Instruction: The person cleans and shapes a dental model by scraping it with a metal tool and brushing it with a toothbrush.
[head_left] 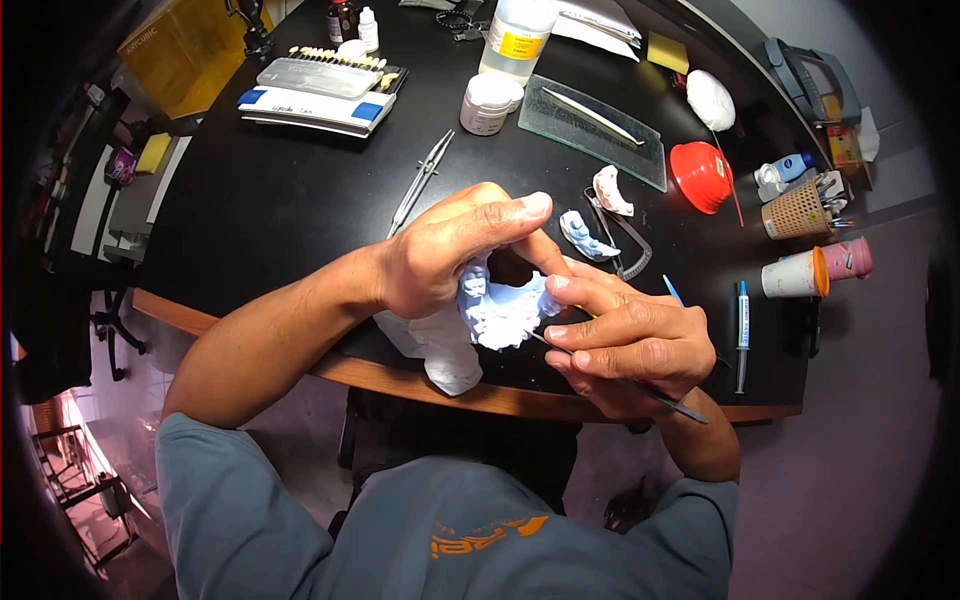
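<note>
Landmark: the glass plate (585,140) lies flat on the black table (270,215), with a slender pale tool (595,117) resting on it.
Dental cast: the pale blue dental cast (503,312) is held up on the person's side of the glass plate, near the wooden table edge, between both hands.
Left hand: the left hand (440,245) is on the near side of the plate, its fingers curled and clamped on the cast's left part, the thumb stretched out above.
Right hand: the right hand (635,340) is also nearer the person than the plate; its fingers are closed together around a thin metal tool (665,398), and its fingertips meet the cast's right side.
Tool tip: beside the cast's lower right edge; contact cannot be told.
White cloth: the white cloth (452,362) lies below the hands, well nearer the person than the plate.
Small casts: a blue piece (588,238) and a pinkish piece (612,190) lie just on the plate's near side, by a dark metal instrument (635,250).
Red bowl: the red bowl (700,177) stands just right of the plate.
Jar: the white-lidded jar (485,108) stands just left of the plate.
Tweezers: the tweezers (425,175) lie farther left than the jar, slightly nearer the person than the plate.
Syringe: the syringe (743,335) lies to the plate's near right, well apart.
</note>
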